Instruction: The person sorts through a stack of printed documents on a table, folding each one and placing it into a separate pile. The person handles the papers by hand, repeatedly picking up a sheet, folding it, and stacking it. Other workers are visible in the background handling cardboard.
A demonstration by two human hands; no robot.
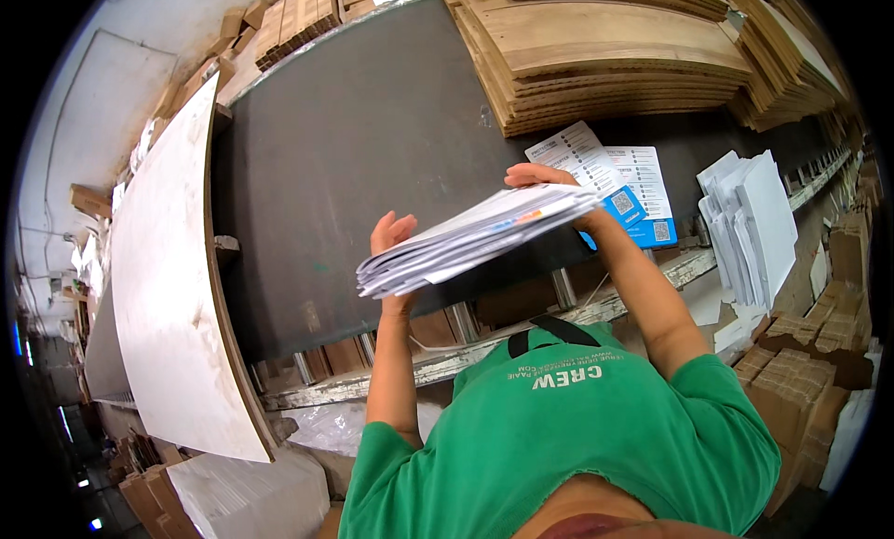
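Observation:
A thick stack of folded white paper sheets (475, 236) is held up over the near edge of the dark belt, tilted with its right end higher. My left hand (393, 230) presses against the left end, its fingertips rising behind the stack. At the other end my right hand (542, 173) supports the stack, fingers stretched along its far side. Parts of both palms are hidden by the paper. Just beyond my right wrist, printed white-and-blue cards (643, 185) lie overlapping on the belt.
The dark conveyor belt (345, 120) runs across in front of me. Piles of wooden boards (605, 50) stand at the far right. White folded sheets (750, 222) lean at the right edge. A large pale panel (177, 269) stands on the left. Flattened cardboard (792, 390) lies lower right.

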